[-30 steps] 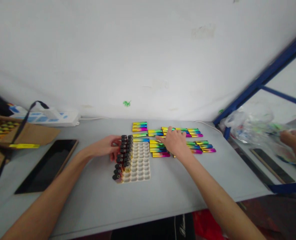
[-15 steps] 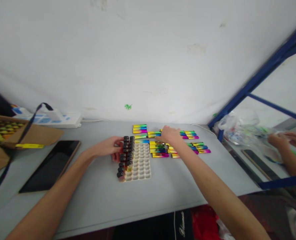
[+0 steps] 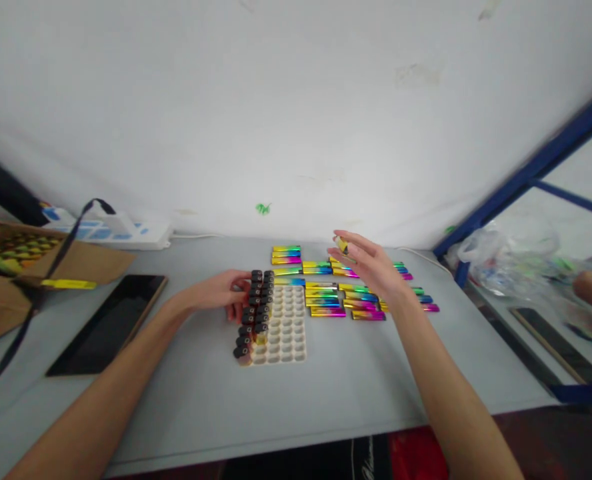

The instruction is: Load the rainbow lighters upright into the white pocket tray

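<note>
Right of centre: right hand (image 3: 376, 265), grip closed on yellow piece (image 3: 343, 245). Left of centre: left hand (image 3: 219, 291) beside black tops (image 3: 260, 295); can't tell its grip.

tray (image 3: 287, 328) on table (image 3: 351, 387), box (image 3: 96, 260) left, wall (image 3: 276, 120) behind

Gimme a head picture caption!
Right hand pinching a yellow piece, left hand beside black-topped pieces in a tray.

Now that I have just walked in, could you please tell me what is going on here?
The person's right hand holds a small shiny yellow piece over flat rainbow-coloured metallic pieces. The left hand is at the black-topped pieces standing along the left side of a white pocketed tray.
</note>
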Action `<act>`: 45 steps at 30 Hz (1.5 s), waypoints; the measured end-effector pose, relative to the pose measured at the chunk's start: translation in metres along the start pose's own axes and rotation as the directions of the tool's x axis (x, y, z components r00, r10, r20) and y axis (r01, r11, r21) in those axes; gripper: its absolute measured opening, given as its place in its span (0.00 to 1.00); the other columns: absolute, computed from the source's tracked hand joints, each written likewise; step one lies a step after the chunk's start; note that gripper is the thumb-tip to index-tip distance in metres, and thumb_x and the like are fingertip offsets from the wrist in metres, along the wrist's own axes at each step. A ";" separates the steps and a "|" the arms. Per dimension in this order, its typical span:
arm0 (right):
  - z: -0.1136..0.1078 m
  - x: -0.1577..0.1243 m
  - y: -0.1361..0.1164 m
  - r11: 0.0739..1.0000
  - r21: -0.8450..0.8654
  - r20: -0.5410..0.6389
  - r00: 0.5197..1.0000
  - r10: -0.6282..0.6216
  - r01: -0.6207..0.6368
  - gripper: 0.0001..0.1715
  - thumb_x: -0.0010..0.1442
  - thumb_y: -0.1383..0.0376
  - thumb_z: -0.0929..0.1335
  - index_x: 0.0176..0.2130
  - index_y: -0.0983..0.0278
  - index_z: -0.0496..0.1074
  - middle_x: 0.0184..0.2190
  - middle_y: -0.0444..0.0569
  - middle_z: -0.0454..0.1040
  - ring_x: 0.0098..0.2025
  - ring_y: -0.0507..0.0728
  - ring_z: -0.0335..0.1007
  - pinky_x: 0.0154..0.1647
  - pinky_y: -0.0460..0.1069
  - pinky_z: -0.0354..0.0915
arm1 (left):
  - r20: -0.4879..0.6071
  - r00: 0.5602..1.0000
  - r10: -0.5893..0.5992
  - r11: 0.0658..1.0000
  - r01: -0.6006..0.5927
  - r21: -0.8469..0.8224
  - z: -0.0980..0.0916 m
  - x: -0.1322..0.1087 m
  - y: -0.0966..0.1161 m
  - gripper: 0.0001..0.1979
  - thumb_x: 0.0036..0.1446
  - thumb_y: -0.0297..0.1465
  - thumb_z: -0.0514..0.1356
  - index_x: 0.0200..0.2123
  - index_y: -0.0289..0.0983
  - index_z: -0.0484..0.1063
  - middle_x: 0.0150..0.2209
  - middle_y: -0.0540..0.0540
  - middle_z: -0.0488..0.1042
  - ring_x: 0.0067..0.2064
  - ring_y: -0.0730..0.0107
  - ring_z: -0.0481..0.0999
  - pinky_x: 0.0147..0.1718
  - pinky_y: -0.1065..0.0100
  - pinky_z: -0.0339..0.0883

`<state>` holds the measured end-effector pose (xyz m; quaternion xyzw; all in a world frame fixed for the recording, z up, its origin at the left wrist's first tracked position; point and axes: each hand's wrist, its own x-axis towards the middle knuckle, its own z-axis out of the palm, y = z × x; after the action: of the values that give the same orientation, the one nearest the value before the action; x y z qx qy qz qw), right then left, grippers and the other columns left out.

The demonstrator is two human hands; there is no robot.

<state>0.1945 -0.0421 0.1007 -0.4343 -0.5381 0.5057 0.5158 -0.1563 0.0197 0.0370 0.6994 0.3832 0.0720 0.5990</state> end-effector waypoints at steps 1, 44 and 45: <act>0.003 0.000 0.008 0.994 0.106 -0.021 1.000 -0.010 0.012 0.33 0.54 0.44 0.80 0.54 0.56 0.81 0.58 0.49 0.80 0.61 0.65 0.78 0.68 0.62 0.69 | -0.003 1.000 -0.004 1.000 0.004 0.005 0.000 0.000 0.000 0.23 0.51 0.32 0.64 0.52 0.38 0.73 0.33 0.46 0.83 0.27 0.61 0.83 0.23 0.68 0.76; 0.064 -0.034 0.073 0.890 -0.441 -0.178 0.983 0.037 -0.113 0.30 0.67 0.43 0.64 0.23 0.58 0.56 0.19 0.39 0.57 0.25 0.52 0.53 0.27 0.49 0.48 | -0.010 1.000 -0.011 1.000 0.012 0.008 0.001 -0.005 0.008 0.22 0.55 0.31 0.64 0.54 0.33 0.74 0.37 0.45 0.83 0.28 0.68 0.78 0.24 0.74 0.72; 0.064 -0.034 0.072 0.895 -0.436 -0.157 0.987 0.028 -0.095 0.31 0.68 0.41 0.64 0.25 0.58 0.57 0.20 0.38 0.57 0.25 0.52 0.54 0.27 0.49 0.49 | -0.009 1.000 -0.009 1.000 0.009 0.013 0.001 -0.004 0.007 0.22 0.56 0.31 0.65 0.54 0.33 0.74 0.37 0.45 0.83 0.28 0.69 0.78 0.24 0.73 0.72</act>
<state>0.1305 -0.0744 0.0285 -0.5931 -0.5853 0.3531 0.4255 -0.1557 0.0164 0.0445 0.7012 0.3896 0.0697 0.5930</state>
